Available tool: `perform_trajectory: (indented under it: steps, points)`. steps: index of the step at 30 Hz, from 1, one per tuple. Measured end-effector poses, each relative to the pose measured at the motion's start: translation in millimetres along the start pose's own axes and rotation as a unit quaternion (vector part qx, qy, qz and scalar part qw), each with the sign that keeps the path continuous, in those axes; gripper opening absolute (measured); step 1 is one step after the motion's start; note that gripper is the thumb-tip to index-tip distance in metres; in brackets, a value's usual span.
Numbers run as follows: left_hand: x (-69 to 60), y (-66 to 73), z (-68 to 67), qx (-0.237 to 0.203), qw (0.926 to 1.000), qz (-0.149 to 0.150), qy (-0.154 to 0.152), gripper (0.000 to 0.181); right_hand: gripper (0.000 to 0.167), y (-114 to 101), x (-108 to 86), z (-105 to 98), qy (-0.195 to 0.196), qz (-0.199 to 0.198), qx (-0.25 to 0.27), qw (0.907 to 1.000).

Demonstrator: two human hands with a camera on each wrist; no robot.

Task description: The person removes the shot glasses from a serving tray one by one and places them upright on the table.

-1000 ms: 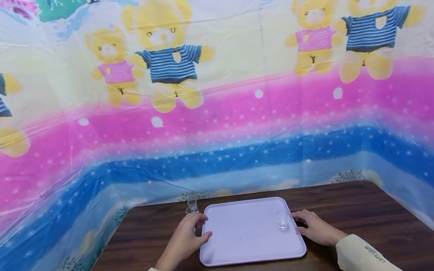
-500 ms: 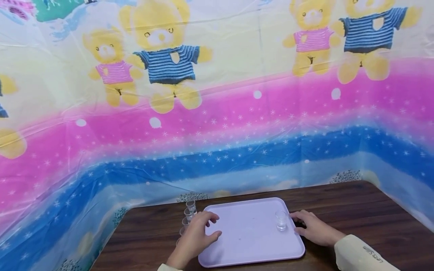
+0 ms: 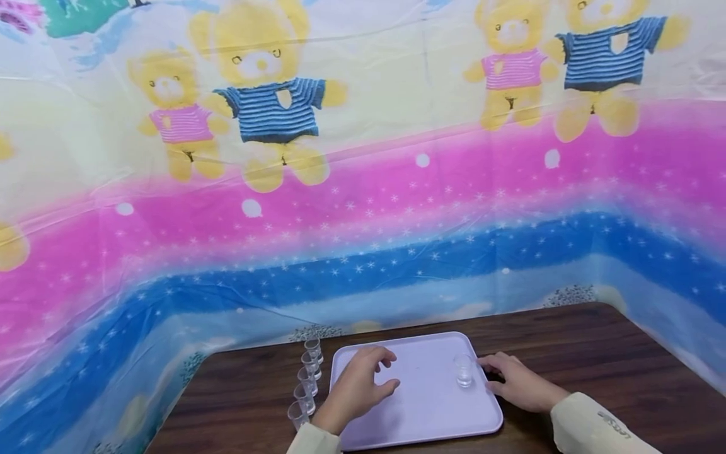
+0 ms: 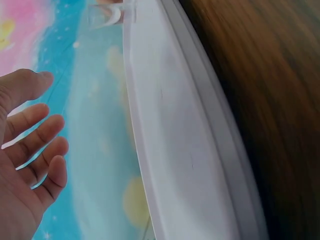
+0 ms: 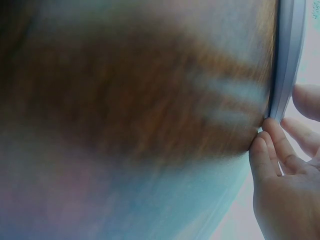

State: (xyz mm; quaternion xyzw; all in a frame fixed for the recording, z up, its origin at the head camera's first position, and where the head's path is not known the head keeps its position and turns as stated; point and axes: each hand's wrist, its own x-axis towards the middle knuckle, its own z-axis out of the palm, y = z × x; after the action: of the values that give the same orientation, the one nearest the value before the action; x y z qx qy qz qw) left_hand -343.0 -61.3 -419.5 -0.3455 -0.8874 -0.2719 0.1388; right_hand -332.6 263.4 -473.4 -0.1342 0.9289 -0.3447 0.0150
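A pale lilac tray (image 3: pixel 420 425) lies on the table. On it, near the right rim, stands a small clear cup (image 3: pixel 463 372); whether it holds liquid I cannot tell. My left hand (image 3: pixel 357 386) hovers over the tray's left part, thumb and fingers apart with nothing between them. In the left wrist view that hand (image 4: pixel 32 145) has loosely bent fingers, apart from the tray (image 4: pixel 170 125). My right hand (image 3: pixel 518 383) rests at the tray's right edge beside the cup. The right wrist view has its fingertips (image 5: pixel 272 131) against the tray's rim (image 5: pixel 287 55).
Several small clear cups (image 3: pixel 307 379) stand in a row on the table left of the tray, close to my left forearm. The dark wood-grain table (image 3: pixel 612 353) reaches back to a patterned cloth (image 3: pixel 397 208) with printed bears.
My left hand has moved right from the tray's left edge to over the tray, uncovering the row of cups. My right hand stays at the right edge. The view has shifted slightly.
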Motion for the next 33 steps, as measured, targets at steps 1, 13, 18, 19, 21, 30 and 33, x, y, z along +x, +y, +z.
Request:
perform_trajectory:
  steps: [1,13,18,19,21,30,33]
  points:
    - [2.5,2.1,2.7,-0.002,1.0000,-0.002,-0.004,0.028,0.042,0,0.0,0,0.000,0.002,0.001,1.0000]
    - [33.5,27.5,35.2,-0.003,0.9989,-0.012,-0.046,0.030,0.042,4,-1.3,-3,0.002,-0.001,0.000,1.0000]
    - [44.4,40.2,44.8,-0.006,0.9978,-0.010,-0.065,0.030,0.041,4,-1.2,-4,0.004,0.003,-0.005,1.0000]
    - [46.5,42.5,46.6,-0.006,0.9976,-0.009,-0.069,0.031,0.041,4,-1.4,-4,0.004,0.001,-0.007,1.0000]
    - [50.5,46.3,50.3,-0.002,0.9970,-0.010,-0.077,0.033,0.041,4,-1.6,-5,0.003,-0.001,-0.007,1.0000]
    - [68.6,56.8,64.5,-0.005,0.9928,-0.048,-0.109,0.042,0.040,4,-2.0,-4,0.008,-0.041,-0.003,0.9991]
    - [73.3,58.3,66.9,-0.012,0.9919,-0.056,-0.113,0.041,0.040,4,-1.2,-3,0.006,-0.049,-0.003,0.9988]
